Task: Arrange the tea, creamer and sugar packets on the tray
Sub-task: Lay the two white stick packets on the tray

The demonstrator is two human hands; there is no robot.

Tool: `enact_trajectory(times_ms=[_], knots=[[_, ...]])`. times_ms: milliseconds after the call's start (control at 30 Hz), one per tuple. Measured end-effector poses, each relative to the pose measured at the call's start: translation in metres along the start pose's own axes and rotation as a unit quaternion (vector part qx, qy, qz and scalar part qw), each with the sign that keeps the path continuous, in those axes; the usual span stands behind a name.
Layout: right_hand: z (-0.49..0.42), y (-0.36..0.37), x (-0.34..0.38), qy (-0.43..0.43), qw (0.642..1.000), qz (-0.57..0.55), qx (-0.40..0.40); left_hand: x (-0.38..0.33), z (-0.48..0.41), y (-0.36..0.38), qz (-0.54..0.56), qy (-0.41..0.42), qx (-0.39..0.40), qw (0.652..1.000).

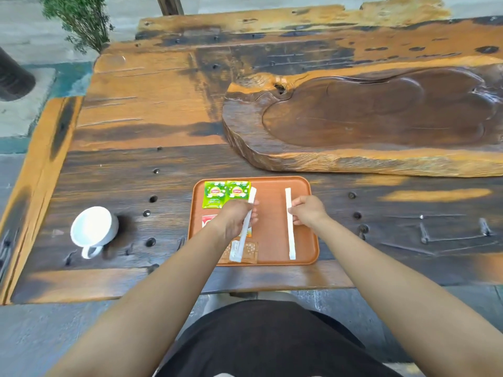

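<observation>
An orange-brown tray (272, 224) sits at the table's near edge. Two green tea packets (226, 193) lie side by side in its far left corner. My left hand (239, 217) is over the tray's left half, shut on a long white stick packet (251, 198) that slants across it. Under that hand a red and white packet (208, 221) shows partly, and brown sugar packets (250, 251) lie at the near left. My right hand (306, 210) pinches a second long white stick packet (290, 235) lying lengthwise on the tray's right half.
A white cup (92, 229) with its handle toward me stands left of the tray. A large carved wooden slab (367, 115) fills the far right of the rough plank table (136, 164). A green plant (79, 20) rises at the far left.
</observation>
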State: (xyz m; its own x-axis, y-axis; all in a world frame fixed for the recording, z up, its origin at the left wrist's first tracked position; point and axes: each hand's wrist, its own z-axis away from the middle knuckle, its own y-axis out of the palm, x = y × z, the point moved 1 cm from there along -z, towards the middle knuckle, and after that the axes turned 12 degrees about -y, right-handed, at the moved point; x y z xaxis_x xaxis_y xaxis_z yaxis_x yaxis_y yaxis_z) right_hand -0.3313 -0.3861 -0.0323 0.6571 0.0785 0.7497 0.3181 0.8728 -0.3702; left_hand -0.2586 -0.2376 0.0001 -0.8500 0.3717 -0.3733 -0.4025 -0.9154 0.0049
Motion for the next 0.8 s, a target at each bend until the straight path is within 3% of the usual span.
enact_trajectory(times_ms=[367, 800], knots=[[-0.013, 0.012, -0.011, -0.014, 0.989, 0.137, -0.059, 0.009, 0.002, -0.015, -0.019, 0.016, -0.031, 0.999], [-0.012, 0.012, -0.017, -0.072, 0.963, 0.250, -0.074, 0.009, 0.002, -0.009, -0.012, 0.023, -0.005, 1.000]])
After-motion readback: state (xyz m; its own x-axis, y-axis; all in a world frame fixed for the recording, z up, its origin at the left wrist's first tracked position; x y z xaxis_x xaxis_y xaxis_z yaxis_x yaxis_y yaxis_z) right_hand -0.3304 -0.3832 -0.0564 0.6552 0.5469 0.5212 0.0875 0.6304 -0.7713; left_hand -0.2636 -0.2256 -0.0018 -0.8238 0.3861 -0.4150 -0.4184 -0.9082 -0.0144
